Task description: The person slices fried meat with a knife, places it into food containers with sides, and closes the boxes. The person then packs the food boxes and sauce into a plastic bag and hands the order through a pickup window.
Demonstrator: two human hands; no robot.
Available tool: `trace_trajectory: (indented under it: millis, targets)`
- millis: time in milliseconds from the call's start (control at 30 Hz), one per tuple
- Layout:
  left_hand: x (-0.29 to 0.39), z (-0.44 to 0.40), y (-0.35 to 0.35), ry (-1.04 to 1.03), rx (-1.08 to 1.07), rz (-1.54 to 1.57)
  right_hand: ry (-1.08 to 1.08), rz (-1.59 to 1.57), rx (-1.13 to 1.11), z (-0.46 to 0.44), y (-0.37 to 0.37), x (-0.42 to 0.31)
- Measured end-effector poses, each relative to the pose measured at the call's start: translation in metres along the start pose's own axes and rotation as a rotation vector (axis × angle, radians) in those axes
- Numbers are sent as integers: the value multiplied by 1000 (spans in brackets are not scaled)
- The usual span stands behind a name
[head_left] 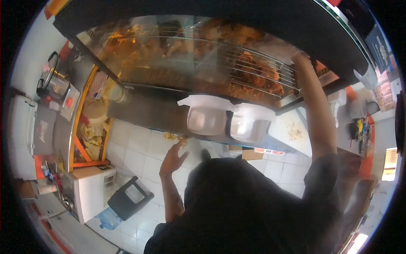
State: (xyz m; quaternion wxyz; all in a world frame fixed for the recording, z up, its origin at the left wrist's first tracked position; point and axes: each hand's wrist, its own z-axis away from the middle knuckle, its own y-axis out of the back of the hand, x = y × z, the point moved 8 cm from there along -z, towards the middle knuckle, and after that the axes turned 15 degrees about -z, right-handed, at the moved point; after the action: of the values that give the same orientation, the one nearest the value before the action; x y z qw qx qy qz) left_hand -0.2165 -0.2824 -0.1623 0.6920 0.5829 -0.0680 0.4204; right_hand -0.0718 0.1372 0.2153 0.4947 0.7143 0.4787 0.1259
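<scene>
Hazily, a blurred right hand (301, 59) at the wire rack (264, 78), grip unclear; left hand (172, 159) loosely open below.

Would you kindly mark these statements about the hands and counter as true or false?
1. Two white containers stand open on the metal ledge. True.
2. The left hand is at the wire rack. False: the right hand is there; the left is low, in front of the ledge.
3. A white board with crumbs lies right of the containers. True.
4. A blue bottle stands on the ledge. False: it is down by the black bin.
5. Browned food shows at the rack. True.
</scene>
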Motion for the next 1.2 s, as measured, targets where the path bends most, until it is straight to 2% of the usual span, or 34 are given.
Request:
trace_trajectory:
  millis: [67, 133, 233, 300, 333, 400, 433, 500, 533, 600, 633, 700, 733, 767, 833, 900, 967, 1000, 1067, 1133, 1167, 1200]
  targets:
    - [21, -10, 9, -126, 31, -6, -6, -1, -1, 0, -1, 1]
    - [50, -22, 28, -156, 52, -6, -16, -7, 1, 1, 0, 2]
    - [133, -44, 79, -261, 19, 119, -32, -8, -4, 0, 3, 6]
    - [194, -49, 126, -513, 379, -36, -44, -12, -5, 6, 9, 7]
    - [214, -61, 136, -527, 385, -39, -55, -15, -12, 9, 13, 9]
    - [256, -64, 168, -728, 697, -68, -81, -20, -33, 22, 21, 8]
    - [265, -78, 170, -750, 699, -63, -99, -22, -48, 31, 24, 6]
    - [280, -94, 179, -839, 1092, -171, -156, -38, -104, 53, 34, 1]
    - [287, -108, 175, -887, 1082, -155, -213, -63, -175, 66, 37, -3]
    - [291, -130, 176, -830, 1291, -279, -324, -137, -325, 85, 45, -9]
    - [288, -141, 170, -850, 1309, -314, -371, -182, -396, 94, 50, -12]
    - [287, -153, 164, -848, 1368, -370, 64, -95, -20, 122, 55, -5]
    - [292, -155, 162, -820, 1397, -393, 50, -93, 108, 133, 70, -11]
    - [298, -155, 158, -856, 1378, -383, 18, -82, 123, 152, 74, -8]
    - [310, -148, 157, -761, 1468, -453, -130, -286, 184, 194, 83, 6]
    - [319, -154, 148, -805, 1463, -438, -421, -452, 86, 245, 84, 36]
    - [333, -146, 133, -793, 1410, -474, -600, -429, 126, 323, 49, 103]
    - [341, -142, 125, -785, 1385, -475, -766, -416, 70, 353, 32, 138]
    - [369, -137, 105, -844, 1398, -462, -982, -478, 85, 407, 11, 203]
    - [391, -137, 80, -857, 1344, -465, -1063, -434, -53, 463, -37, 278]
    - [405, -136, 69, -884, 1332, -461, -1068, -444, -53, 469, -44, 296]
    - [416, -133, 58, -909, 1322, -453, -979, -528, -107, 467, -50, 303]
